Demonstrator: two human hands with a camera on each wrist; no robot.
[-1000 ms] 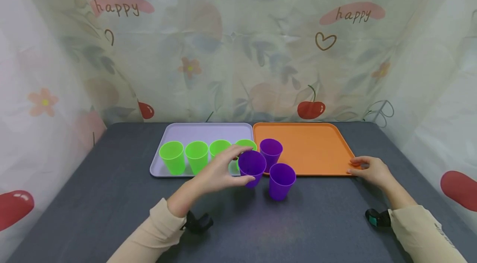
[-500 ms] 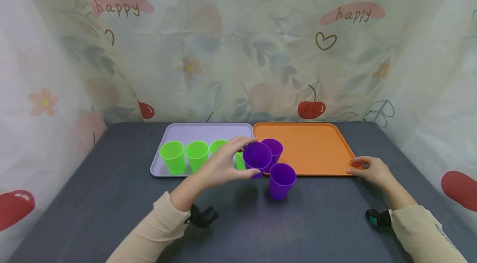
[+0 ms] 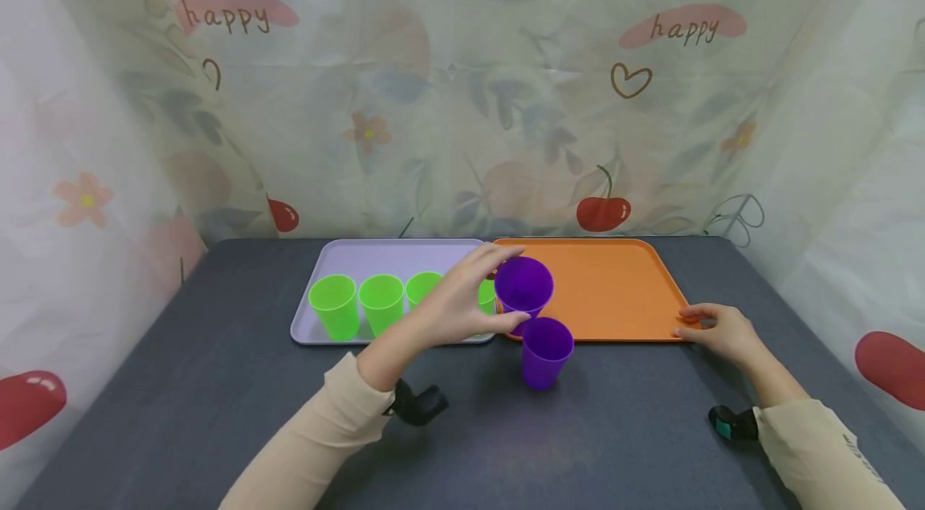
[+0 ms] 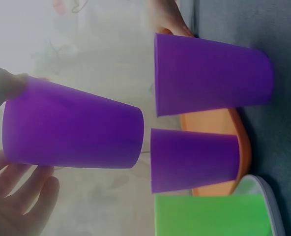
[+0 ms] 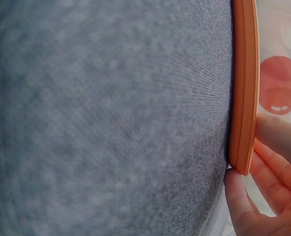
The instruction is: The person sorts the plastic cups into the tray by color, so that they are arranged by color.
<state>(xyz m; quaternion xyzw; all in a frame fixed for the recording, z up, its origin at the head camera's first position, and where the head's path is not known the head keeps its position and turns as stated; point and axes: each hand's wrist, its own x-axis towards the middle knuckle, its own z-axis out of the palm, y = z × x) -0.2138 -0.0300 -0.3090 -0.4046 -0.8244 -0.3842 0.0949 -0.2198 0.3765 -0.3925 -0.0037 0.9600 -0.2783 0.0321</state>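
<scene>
My left hand (image 3: 462, 297) grips a purple plastic cup (image 3: 523, 285) near its rim, thumb on one side and fingers on the other. The left wrist view shows this cup (image 4: 72, 128) raised above the other cups. A second purple cup (image 3: 547, 353) stands upright on the table in front of the orange tray (image 3: 607, 285). A third purple cup (image 4: 194, 160) stands on that tray's left end; in the head view the held cup hides most of it. At the tray's front right corner, my right hand (image 3: 723, 333) holds the rim between thumb and fingers.
Several green cups (image 3: 336, 308) stand in a row on the lilac tray (image 3: 390, 253), left of the orange one; my left hand partly covers the row. Both trays lie side by side on the dark table (image 3: 462, 446). A patterned curtain (image 3: 462, 132) encloses the back and sides.
My left hand has carried the purple cup up, away and to the right, from beside the lilac tray to above the orange tray's left end. The right hand stays at the tray corner.
</scene>
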